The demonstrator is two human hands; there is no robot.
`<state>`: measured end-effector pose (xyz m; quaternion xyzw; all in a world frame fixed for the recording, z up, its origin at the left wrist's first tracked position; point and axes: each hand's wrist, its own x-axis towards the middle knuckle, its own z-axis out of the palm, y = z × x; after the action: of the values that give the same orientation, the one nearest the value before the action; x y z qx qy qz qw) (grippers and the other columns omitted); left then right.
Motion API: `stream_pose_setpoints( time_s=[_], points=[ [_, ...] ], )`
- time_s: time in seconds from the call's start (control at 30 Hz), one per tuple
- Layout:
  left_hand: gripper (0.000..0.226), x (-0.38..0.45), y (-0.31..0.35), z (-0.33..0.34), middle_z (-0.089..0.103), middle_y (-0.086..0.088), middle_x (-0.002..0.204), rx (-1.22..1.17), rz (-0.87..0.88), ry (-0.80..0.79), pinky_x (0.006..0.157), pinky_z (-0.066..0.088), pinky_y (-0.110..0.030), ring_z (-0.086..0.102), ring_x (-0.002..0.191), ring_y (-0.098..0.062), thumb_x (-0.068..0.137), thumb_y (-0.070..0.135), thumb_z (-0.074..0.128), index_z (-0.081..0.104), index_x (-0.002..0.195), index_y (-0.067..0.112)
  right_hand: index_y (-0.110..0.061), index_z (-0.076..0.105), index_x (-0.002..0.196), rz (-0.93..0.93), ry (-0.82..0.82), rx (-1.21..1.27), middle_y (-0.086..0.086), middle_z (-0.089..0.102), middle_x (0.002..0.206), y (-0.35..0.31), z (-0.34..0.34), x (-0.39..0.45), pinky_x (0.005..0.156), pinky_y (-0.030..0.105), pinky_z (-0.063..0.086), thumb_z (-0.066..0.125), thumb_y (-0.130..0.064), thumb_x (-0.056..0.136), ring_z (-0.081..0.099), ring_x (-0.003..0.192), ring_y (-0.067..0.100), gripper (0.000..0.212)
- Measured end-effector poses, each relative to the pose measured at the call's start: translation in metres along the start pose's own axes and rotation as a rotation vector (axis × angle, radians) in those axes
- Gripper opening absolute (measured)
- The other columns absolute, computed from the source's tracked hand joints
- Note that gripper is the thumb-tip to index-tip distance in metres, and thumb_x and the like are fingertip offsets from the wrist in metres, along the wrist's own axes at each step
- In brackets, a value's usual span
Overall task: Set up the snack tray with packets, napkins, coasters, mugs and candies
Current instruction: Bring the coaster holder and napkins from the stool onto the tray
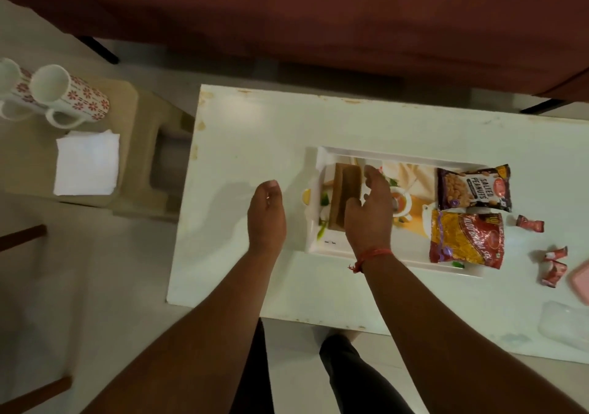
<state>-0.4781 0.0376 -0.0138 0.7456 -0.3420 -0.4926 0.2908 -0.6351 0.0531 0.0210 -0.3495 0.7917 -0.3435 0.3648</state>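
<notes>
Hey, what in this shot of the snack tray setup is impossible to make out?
- Head view: whether the right hand grips the brown coasters; it covers their right side.
- Leftmost mug: cut by the left edge.
- Pink item: cut by the right edge.
- Candies: wrapper print too small.

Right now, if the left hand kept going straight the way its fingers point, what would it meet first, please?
Probably only bare white table: the left hand points away along it, left of the tray. Height is unclear.
</notes>
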Motion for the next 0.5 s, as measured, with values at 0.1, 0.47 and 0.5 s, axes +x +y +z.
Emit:
stream_pose_setpoints(
  time_s=[0.1, 0.47, 0.5],
  points=[
    [0.041, 0.027, -0.007, -0.057, 0.060, 0.004, 0.129, 0.122, 0.055, -0.028, 0.107, 0.039, -0.029, 0.054, 0.120, -0.011, 0.103, 0.041, 0.039, 0.057, 0.130, 0.016, -0.011, 0.051, 0.134, -0.114, -0.030, -0.057, 0.002, 0.053, 0.132, -0.027, 0.050, -0.013, 0.100, 0.022, 0.041, 0.047, 0.007, 0.084, 0.052, 0.118, 0.014, 0.054],
    [0.039, 0.148, -0.037, -0.313, 0.062, -0.018, 0.127, 0.570, 0.231, 0.151, 0.103, 0.041, -0.041, 0.054, 0.122, -0.034, 0.100, 0.028, 0.047, 0.057, 0.129, 0.004, -0.013, 0.050, 0.136, -0.050, -0.523, -0.141, 0.006, 0.054, 0.136, -0.122, 0.306, -0.073, 0.098, 0.028, 0.042, 0.051, -0.006, 0.092, 0.056, 0.119, 0.024, 0.045],
    [0.044, 0.160, -0.043, -0.334, 0.056, -0.018, 0.137, 0.620, 0.219, 0.163, 0.110, 0.035, -0.041, 0.048, 0.130, -0.034, 0.100, 0.028, 0.048, 0.051, 0.137, 0.005, -0.012, 0.050, 0.136, -0.034, -0.545, -0.161, 0.008, 0.055, 0.135, -0.132, 0.327, -0.075, 0.099, 0.030, 0.043, 0.051, -0.009, 0.093, 0.056, 0.119, 0.026, 0.043]
  ],
)
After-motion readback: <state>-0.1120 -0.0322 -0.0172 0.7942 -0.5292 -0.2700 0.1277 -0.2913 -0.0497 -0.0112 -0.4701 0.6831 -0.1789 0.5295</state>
